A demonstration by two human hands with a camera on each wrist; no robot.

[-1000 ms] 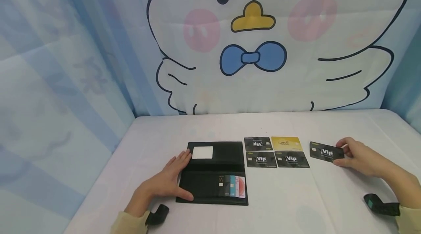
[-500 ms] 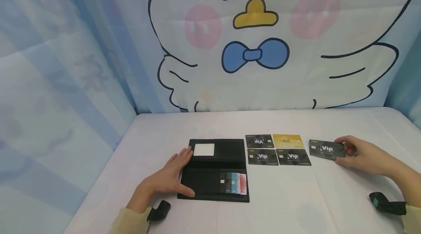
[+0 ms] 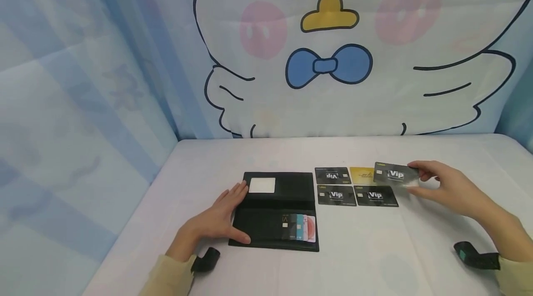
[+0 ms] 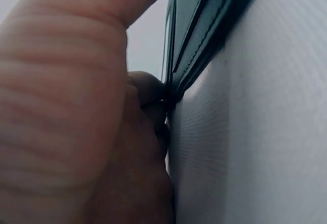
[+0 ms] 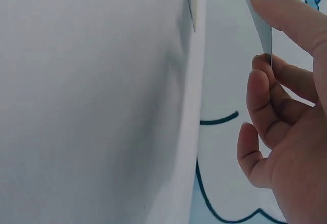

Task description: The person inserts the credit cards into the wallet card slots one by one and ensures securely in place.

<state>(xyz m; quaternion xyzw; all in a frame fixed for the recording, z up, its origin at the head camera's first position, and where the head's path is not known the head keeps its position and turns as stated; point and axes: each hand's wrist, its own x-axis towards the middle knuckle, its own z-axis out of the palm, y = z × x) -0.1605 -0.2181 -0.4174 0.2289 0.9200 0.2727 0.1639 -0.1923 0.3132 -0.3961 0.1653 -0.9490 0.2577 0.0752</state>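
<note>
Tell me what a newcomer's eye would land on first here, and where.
Most likely the huge cartoon bird with its blue bow tie, filling the backdrop behind the table. Next, at right, the right hand pinches a raised Vip card, partly hiding the gold card in the head view. Left of the cards, the left hand rests on an open black wallet.

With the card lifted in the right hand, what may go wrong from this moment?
The right hand pinches the black Vip card only near one end, so it might slip or tilt.

In the head view, this card partly covers the yellow card; if lowered there, it could push that one out of place.

The left hand rests on the left edge of the open wallet; should that hand move, the wallet may shift.
</note>
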